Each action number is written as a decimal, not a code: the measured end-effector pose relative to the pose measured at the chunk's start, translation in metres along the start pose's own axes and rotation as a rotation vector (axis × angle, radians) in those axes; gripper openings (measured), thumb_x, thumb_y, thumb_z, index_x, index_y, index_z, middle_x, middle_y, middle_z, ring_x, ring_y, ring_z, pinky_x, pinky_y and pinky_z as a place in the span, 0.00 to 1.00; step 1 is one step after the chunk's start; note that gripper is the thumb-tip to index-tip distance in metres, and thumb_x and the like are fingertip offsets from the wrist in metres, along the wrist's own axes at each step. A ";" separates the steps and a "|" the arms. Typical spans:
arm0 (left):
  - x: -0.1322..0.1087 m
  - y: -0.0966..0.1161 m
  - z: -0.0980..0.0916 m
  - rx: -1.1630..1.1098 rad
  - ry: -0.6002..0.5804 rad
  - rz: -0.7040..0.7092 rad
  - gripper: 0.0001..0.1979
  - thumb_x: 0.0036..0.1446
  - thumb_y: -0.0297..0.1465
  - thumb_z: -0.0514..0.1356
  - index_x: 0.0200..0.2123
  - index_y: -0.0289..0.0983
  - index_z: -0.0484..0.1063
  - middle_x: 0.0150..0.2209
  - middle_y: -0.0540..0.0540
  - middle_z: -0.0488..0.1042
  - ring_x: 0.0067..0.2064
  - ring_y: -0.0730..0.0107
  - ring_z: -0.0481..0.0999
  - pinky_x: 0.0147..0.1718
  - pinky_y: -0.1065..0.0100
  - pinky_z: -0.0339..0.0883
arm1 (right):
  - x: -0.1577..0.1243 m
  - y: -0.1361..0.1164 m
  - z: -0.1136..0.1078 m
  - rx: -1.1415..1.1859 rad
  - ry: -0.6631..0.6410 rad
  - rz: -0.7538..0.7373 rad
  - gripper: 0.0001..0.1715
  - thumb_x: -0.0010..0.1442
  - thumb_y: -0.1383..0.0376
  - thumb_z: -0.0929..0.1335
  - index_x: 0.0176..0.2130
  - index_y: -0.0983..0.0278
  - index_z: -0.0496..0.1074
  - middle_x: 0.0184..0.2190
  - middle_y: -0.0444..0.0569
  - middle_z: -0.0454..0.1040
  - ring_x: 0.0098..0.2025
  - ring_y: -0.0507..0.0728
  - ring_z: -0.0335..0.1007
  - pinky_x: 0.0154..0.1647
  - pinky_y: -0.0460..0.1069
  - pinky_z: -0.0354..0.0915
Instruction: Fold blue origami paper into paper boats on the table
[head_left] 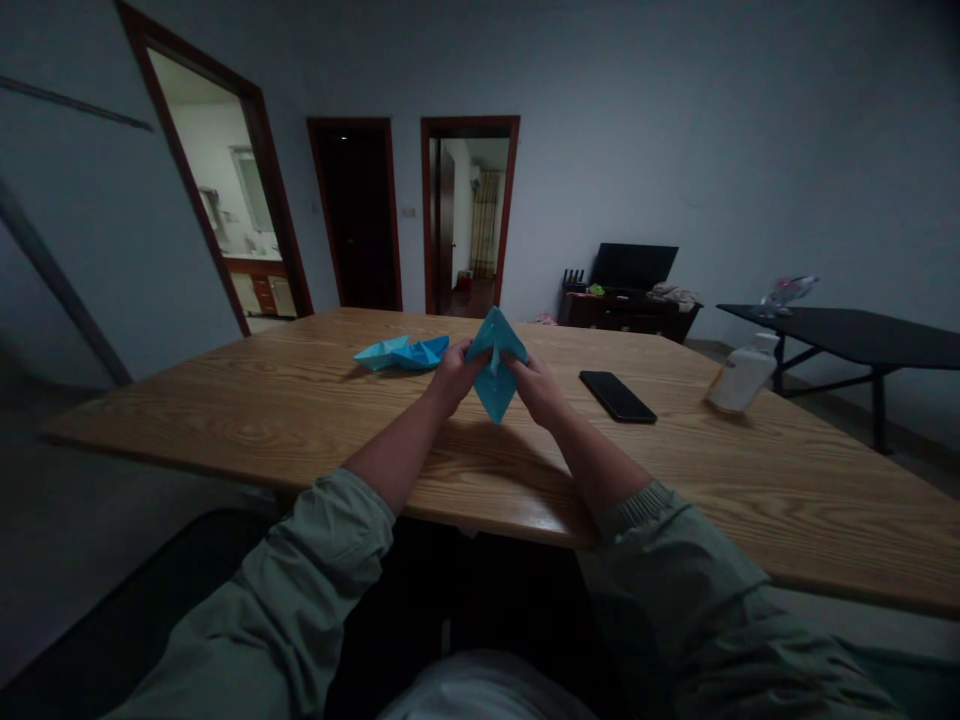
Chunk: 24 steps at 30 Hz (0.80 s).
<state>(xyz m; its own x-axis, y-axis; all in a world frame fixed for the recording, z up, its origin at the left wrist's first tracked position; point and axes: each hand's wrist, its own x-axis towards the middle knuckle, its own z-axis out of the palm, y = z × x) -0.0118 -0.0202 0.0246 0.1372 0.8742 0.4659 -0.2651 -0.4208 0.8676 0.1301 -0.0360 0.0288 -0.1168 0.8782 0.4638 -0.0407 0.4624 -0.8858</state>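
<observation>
A folded sheet of blue paper [495,388], diamond-shaped with points at top and bottom, is held up between both hands above the wooden table [300,420]. My left hand [454,374] grips its left side, and my right hand [537,386] grips its right side; both thumbs press near the middle fold. The fingers behind the paper are hidden. Just left of my left hand, a light blue paper boat [381,353] and a darker blue paper boat [422,354] rest on the table, touching each other.
A black phone [617,396] lies on the table to the right of my right hand. Farther right stands a whitish bottle [742,375]. Beyond the table are a black side table [862,332], a low cabinet with a screen [634,267], and doorways.
</observation>
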 end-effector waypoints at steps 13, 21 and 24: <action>0.000 0.003 -0.003 -0.040 -0.015 -0.028 0.14 0.45 0.33 0.64 0.36 0.35 0.69 0.29 0.50 0.73 0.29 0.74 0.70 0.31 0.72 0.63 | 0.002 0.000 -0.003 -0.099 -0.047 -0.055 0.17 0.54 0.53 0.66 0.37 0.63 0.70 0.31 0.44 0.71 0.34 0.54 0.63 0.38 0.49 0.62; -0.003 0.009 -0.005 -0.196 -0.079 -0.097 0.17 0.42 0.31 0.66 0.37 0.34 0.69 0.29 0.50 0.73 0.29 0.73 0.71 0.31 0.71 0.64 | 0.001 -0.002 -0.004 -0.006 -0.114 0.034 0.19 0.50 0.54 0.69 0.38 0.63 0.70 0.32 0.43 0.72 0.35 0.55 0.65 0.40 0.50 0.63; -0.005 0.010 -0.006 -0.184 -0.100 -0.110 0.16 0.42 0.30 0.66 0.37 0.34 0.69 0.29 0.49 0.73 0.28 0.72 0.71 0.29 0.71 0.64 | 0.000 -0.003 -0.004 -0.051 -0.110 0.025 0.18 0.51 0.54 0.69 0.38 0.63 0.68 0.31 0.43 0.71 0.34 0.54 0.63 0.39 0.49 0.62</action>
<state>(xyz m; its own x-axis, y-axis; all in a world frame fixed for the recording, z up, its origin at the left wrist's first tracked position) -0.0207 -0.0271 0.0296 0.2661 0.8800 0.3934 -0.4118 -0.2652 0.8718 0.1337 -0.0368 0.0318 -0.2255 0.8720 0.4344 0.0142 0.4488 -0.8935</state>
